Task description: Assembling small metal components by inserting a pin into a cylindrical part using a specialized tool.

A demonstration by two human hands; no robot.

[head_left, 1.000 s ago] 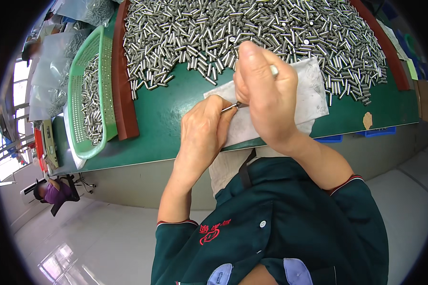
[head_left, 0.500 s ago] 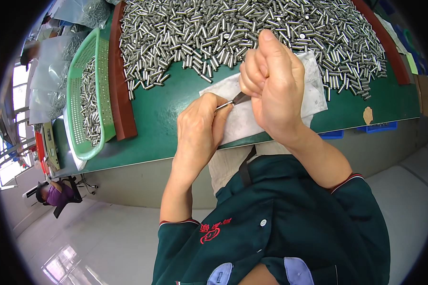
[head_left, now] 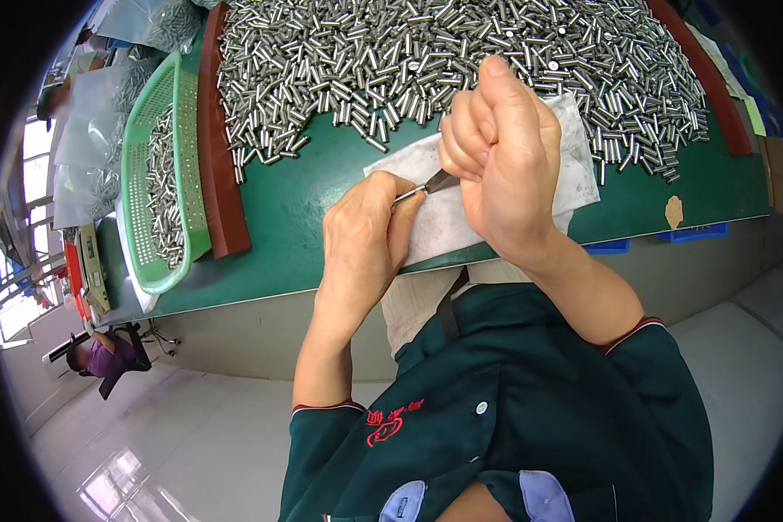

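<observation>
Evidently mid-inspection, the left hand point(head_left: 361, 239) pinches a small metal pin point(head_left: 409, 193) while the right hand point(head_left: 496, 152), fist closed, works a slim tool point(head_left: 438, 182) at its tip over the white cloth point(head_left: 448, 222) on the bench point(head_left: 304, 226); next likely calls for setting it aside.

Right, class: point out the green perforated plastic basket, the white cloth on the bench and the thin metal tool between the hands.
Green perforated plastic basket point(head_left: 139, 139): head view, on its left wall.
White cloth point(head_left: 448, 217): head view, bare middle part.
Thin metal tool point(head_left: 433, 184): head view, exposed tip between the hands.
</observation>
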